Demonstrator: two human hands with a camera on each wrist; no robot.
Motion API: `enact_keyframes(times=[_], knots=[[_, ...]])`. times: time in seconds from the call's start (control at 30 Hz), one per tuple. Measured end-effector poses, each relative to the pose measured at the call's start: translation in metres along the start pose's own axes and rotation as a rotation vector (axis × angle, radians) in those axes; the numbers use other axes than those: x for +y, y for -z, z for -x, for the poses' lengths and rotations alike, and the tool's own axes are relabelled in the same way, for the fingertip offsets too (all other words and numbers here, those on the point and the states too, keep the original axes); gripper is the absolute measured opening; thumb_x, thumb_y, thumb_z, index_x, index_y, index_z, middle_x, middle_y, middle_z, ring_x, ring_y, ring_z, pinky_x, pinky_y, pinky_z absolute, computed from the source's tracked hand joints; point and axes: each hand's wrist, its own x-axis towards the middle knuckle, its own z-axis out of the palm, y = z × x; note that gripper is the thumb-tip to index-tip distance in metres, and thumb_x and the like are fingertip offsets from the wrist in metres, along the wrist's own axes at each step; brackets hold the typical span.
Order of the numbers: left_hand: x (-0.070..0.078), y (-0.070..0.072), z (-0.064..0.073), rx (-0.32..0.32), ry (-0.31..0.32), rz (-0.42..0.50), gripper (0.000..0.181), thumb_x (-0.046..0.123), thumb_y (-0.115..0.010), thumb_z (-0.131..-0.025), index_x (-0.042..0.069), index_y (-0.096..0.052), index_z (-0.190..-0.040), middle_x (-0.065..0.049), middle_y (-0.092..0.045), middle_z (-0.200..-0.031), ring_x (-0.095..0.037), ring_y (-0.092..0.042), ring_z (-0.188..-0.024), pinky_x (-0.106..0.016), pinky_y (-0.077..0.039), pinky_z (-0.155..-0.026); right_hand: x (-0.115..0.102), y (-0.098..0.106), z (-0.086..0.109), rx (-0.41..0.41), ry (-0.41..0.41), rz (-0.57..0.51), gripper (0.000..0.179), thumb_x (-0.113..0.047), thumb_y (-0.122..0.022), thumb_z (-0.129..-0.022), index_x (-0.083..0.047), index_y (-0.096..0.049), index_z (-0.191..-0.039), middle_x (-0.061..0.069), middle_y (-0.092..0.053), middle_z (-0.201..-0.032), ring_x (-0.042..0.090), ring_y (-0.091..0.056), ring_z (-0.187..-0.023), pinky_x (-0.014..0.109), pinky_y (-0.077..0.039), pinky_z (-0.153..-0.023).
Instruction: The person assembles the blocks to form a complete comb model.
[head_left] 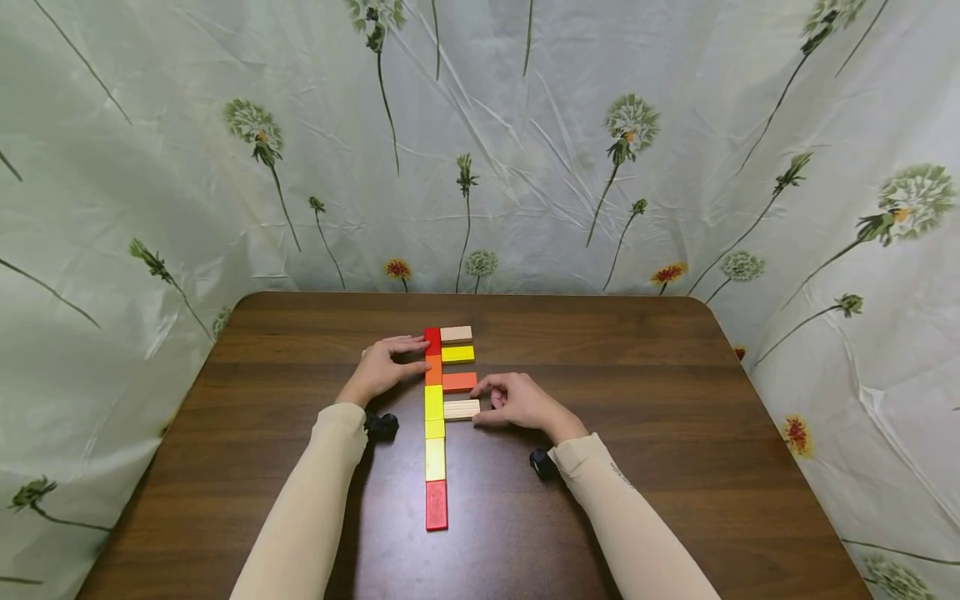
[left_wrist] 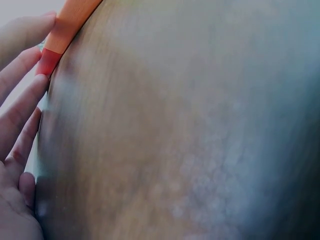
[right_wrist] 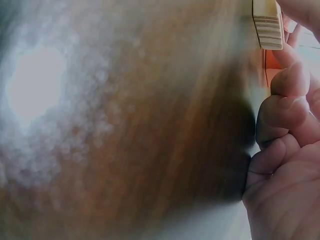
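A straight column of flat coloured blocks runs toward the person on the table. From the far end it has a red block (head_left: pixel 432 333), an orange block (head_left: pixel 434 375), yellow ones (head_left: pixel 434 402) and a nearer red block (head_left: pixel 437 505). My left hand (head_left: pixel 384 368) touches the far red and orange blocks from the left, fingers fairly straight. To the column's right, my right hand (head_left: pixel 525 403) pinches the outer end of a striped plain wooden block (head_left: pixel 461 410) between thumb and index finger. In the right wrist view its other fingers are curled, beside the wooden block (right_wrist: pixel 268 35).
Beyond the pinched block, an orange-red block (head_left: pixel 459 382), a yellow block (head_left: pixel 458 355) and a plain wooden block (head_left: pixel 456 335) stick out rightward from the column like teeth. The brown table (head_left: pixel 637 358) meets a flower-printed curtain (head_left: pixel 525 208) at its far edge.
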Motion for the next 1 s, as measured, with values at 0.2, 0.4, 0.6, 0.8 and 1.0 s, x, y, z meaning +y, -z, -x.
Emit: enact_keyframes(times=[0.2,0.4,0.6,0.8,1.0], knots=[[0.0004,0.0006,-0.0014,0.003,-0.012,-0.004,0.057,0.042,-0.086,-0.09,0.024,-0.073,-0.142,-0.01,-0.057,-0.161,-0.034,-0.041,-0.157,-0.069,-0.011,-0.129,-0.0004,0.0003,0.001,0.008,-0.003,-0.007,0.034,-0.03,-0.09,-0.088,-0.016,-0.077,-0.116,-0.009,-0.05,-0.07,0.005,-0.043,-0.064,0.022,-0.036,-0.063],[0.0013,0.0013,-0.0017,0.005,-0.024,-0.005,0.057,0.043,-0.086,-0.09,0.023,-0.073,-0.142,-0.01,-0.058,-0.161,-0.035,-0.042,-0.156,-0.069,-0.013,-0.128,0.0,-0.0001,0.0016,0.012,-0.013,-0.02,0.034,-0.031,-0.089,-0.089,-0.015,-0.077,-0.116,-0.008,-0.05,-0.071,0.006,-0.043,-0.065,0.022,-0.035,-0.063],[0.0031,0.0028,-0.0014,0.006,-0.021,0.004,0.057,0.043,-0.086,-0.09,0.023,-0.073,-0.142,-0.01,-0.057,-0.161,-0.035,-0.041,-0.156,-0.069,-0.014,-0.128,0.001,0.0003,0.0009,0.022,-0.015,-0.022,0.038,-0.033,-0.09,-0.088,-0.015,-0.076,-0.119,-0.008,-0.05,-0.072,0.006,-0.043,-0.065,0.022,-0.035,-0.064],[0.0036,0.0024,0.0006,-0.005,-0.008,-0.016,0.058,0.043,-0.084,-0.092,0.022,-0.071,-0.144,-0.012,-0.054,-0.163,-0.037,-0.04,-0.157,-0.07,-0.011,-0.128,0.0011,-0.0007,0.0015,0.013,-0.03,-0.03,0.041,-0.035,-0.09,-0.088,-0.013,-0.076,-0.121,-0.007,-0.05,-0.072,0.007,-0.043,-0.065,0.022,-0.035,-0.064],[0.0032,0.0007,0.0026,-0.01,-0.011,-0.027,0.057,0.042,-0.084,-0.092,0.022,-0.071,-0.144,-0.013,-0.053,-0.164,-0.037,-0.04,-0.157,-0.07,-0.011,-0.128,0.0019,-0.0013,0.0044,0.011,-0.053,-0.037,0.044,-0.037,-0.089,-0.088,-0.012,-0.075,-0.123,-0.006,-0.05,-0.072,0.009,-0.043,-0.064,0.023,-0.036,-0.065]])
